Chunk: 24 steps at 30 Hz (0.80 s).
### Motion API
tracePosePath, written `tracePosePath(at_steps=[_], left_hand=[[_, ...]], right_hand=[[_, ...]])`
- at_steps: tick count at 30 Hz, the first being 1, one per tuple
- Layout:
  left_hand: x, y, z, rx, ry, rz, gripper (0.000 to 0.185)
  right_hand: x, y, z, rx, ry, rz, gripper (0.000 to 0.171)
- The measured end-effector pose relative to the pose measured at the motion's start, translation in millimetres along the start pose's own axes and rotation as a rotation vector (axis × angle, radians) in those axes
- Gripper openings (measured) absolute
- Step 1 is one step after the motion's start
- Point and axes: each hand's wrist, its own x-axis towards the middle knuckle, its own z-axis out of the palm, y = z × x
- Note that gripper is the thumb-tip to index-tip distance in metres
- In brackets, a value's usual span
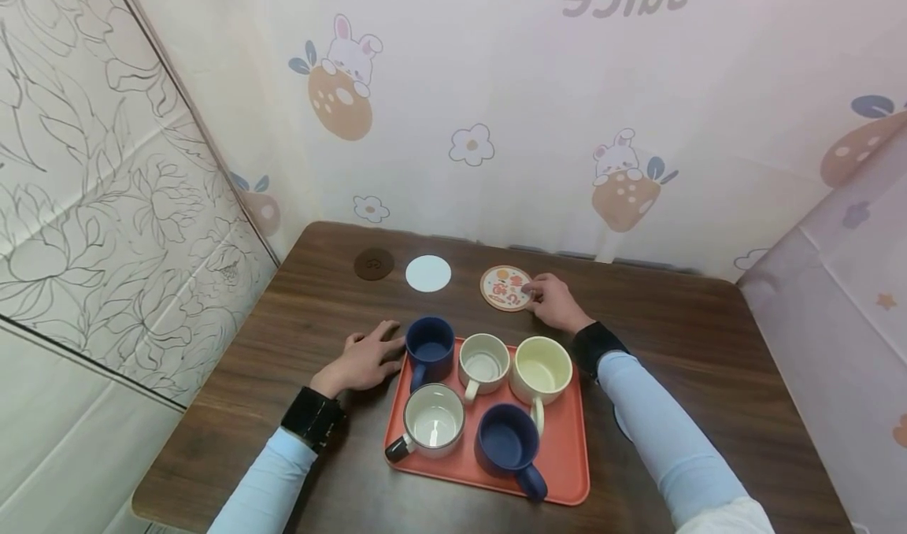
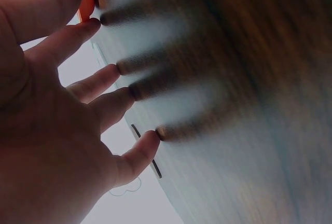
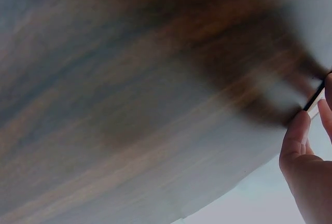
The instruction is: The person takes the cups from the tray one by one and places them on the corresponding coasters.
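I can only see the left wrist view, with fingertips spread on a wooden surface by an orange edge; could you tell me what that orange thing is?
Observer: It is an orange tray holding five mugs; the left hand lies flat beside it.
Operator: What is the other hand doing, please?
Observer: The right hand pinches a patterned coaster behind the tray.
Operator: Are there other coasters?
Observer: Yes, a white coaster and a brown coaster lie further left.
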Motion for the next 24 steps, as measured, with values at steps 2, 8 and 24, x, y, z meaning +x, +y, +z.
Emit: tracePosePath(at_steps=[2, 8, 24], left_hand=[[0.4, 0.5, -0.1, 0.004, 0.001, 0.000, 0.054], [0.2, 0.4, -0.1, 0.017, -0.004, -0.006, 0.055], [-1.1, -4.0, 0.3, 0.032, 0.010, 0.022, 0.054]], right_hand=[[1.0, -0.3, 0.7, 0.000, 0.004, -0.004, 0.030], [3.9, -0.6, 3.6, 0.002, 0.011, -0.014, 0.031], [-27.6, -5.5, -14.1, -0.004, -0.039, -0.007, 0.035]])
